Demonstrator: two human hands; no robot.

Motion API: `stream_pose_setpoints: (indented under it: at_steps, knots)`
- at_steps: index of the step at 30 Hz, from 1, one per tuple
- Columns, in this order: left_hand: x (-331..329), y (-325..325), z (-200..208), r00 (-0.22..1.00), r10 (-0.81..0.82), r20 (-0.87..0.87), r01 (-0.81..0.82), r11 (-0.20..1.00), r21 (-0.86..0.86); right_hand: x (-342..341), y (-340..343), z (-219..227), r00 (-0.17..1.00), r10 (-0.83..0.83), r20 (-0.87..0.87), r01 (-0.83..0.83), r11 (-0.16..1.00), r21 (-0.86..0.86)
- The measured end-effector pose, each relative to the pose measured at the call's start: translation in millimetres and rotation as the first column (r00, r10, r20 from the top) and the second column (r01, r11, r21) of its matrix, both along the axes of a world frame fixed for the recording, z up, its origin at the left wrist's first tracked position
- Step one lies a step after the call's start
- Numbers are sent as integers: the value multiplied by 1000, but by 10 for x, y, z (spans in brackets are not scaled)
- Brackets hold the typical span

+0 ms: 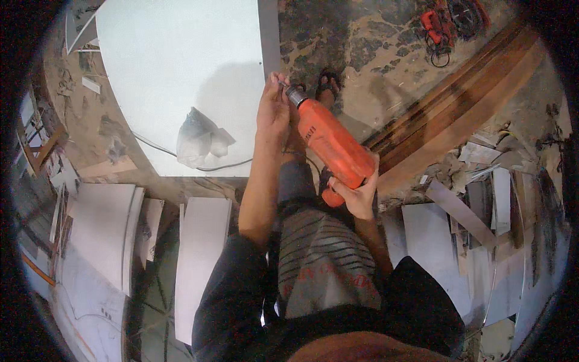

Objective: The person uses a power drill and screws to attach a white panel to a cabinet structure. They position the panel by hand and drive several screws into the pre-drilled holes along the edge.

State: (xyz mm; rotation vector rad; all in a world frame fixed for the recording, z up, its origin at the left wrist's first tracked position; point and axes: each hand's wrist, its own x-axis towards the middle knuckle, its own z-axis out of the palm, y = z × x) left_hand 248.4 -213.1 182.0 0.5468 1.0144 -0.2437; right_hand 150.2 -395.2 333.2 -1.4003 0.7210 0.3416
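Note:
An orange power drill (333, 142) slants across the middle of the view, its metal chuck (295, 95) toward the upper left. My right hand (360, 196) is closed round the handle at the drill's rear end. At the front, my left hand (274, 107) pinches the slim tip that sticks out of the chuck; the fingers partly cover it, so its exact shape is hidden. The left hand is over the right edge of a large white board (175, 54). On that board lies a clear plastic bag (202, 142) with contents I cannot make out.
A dark cable (226, 165) runs across the board's near end. Long brown wooden beams (446, 108) lie at the right. A red tool with a cord (437, 30) rests on the stained floor at the far right. White panels (202, 253) and offcuts (461, 214) surround me.

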Motion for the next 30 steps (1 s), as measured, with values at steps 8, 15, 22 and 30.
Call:
stream_pose_setpoints:
  at_steps: [8, 15, 22, 30]
  knots:
    - [126, -282, -14, 987, -66, 144, 60, 997, 49, -192, -377, -108, 998, -33, -46, 35, 998, 46]
    - [107, -239, 334, 991, -126, 49, 97, 917, 387, -181, -431, -121, 990, -93, -104, 104, 989, 105]
    - [-690, 352, -120, 989, -58, -135, 134, 736, 664, -3, -199, 51, 946, -233, -224, 243, 970, 17]
    - [-1852, 2144, -204, 821, 568, 49, -197, 201, 960, 63, -55, 79, 974, -66, -217, 77, 996, 39]
